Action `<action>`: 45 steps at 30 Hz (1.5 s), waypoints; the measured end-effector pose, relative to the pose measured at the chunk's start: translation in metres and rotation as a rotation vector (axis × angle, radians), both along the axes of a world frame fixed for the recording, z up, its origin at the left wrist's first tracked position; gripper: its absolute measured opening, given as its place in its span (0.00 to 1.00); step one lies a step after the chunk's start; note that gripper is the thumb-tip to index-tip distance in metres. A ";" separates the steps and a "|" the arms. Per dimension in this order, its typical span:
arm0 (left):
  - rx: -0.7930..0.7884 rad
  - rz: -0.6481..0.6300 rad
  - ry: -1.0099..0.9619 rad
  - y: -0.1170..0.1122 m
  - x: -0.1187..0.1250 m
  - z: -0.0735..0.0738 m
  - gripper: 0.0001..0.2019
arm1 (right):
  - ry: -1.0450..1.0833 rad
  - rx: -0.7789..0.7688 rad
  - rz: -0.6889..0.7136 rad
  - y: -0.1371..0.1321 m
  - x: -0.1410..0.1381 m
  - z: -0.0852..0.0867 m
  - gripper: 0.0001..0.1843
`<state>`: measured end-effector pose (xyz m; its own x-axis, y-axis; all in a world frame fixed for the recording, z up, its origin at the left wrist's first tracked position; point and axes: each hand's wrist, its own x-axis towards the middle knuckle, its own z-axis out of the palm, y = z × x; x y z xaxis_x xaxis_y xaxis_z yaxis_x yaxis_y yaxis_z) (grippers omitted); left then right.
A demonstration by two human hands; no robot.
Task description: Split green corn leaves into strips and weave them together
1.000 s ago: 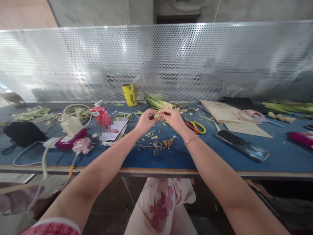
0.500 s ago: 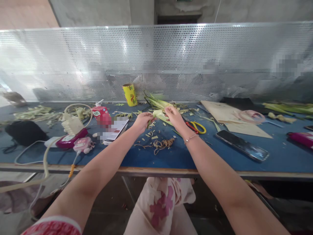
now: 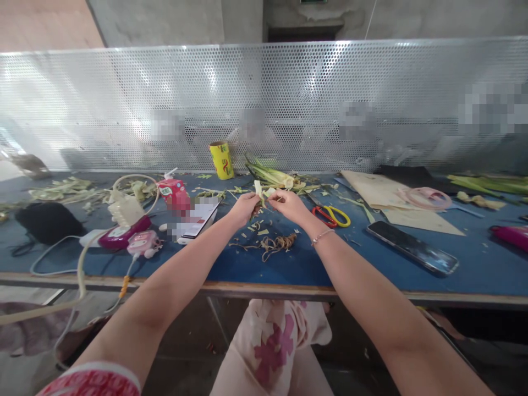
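Observation:
My left hand (image 3: 246, 207) is closed around a pale green leaf piece (image 3: 258, 188), whose light tip sticks up above the fingers. Close beside it, my right hand (image 3: 286, 203) pinches at the pale edge of the leaf material; a bracelet is on that wrist. Exactly where the fingers meet the leaf is partly hidden. Behind the hands lies a bundle of long green leaves (image 3: 272, 175). Small leaf scraps (image 3: 263, 232) and a tangle of brown twine (image 3: 278, 246) lie in front of them. Scissors (image 3: 331, 216) with red and yellow handles rest right of my right hand.
A yellow can (image 3: 221, 161) stands by the perforated metal screen (image 3: 289, 88). Left are a pink drink carton (image 3: 173, 192), a phone (image 3: 201, 217), a black pouch (image 3: 49, 224) and cables. Right are a dark phone (image 3: 412, 247) and brown paper (image 3: 424, 221).
My right hand has come down and slightly left, nearer my left hand. The long pale leaf that stretched beneath it no longer shows there; a short pale piece now stands up between the hands.

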<state>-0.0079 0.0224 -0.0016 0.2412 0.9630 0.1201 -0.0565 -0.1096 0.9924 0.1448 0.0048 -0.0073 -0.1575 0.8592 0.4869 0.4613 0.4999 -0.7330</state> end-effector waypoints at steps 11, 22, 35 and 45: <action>0.286 0.310 0.972 0.007 -0.023 0.006 0.22 | -0.504 -0.078 -0.487 0.022 0.031 -0.019 0.13; 0.356 0.293 1.010 0.017 -0.033 -0.004 0.15 | -0.546 -0.111 -0.445 0.024 0.046 -0.023 0.19; 0.319 0.256 1.046 0.026 -0.026 -0.015 0.13 | -0.320 -0.047 -0.457 0.025 0.042 -0.012 0.19; 0.357 0.169 1.084 0.015 -0.020 -0.009 0.18 | -0.461 -0.187 -0.329 0.022 0.054 -0.017 0.25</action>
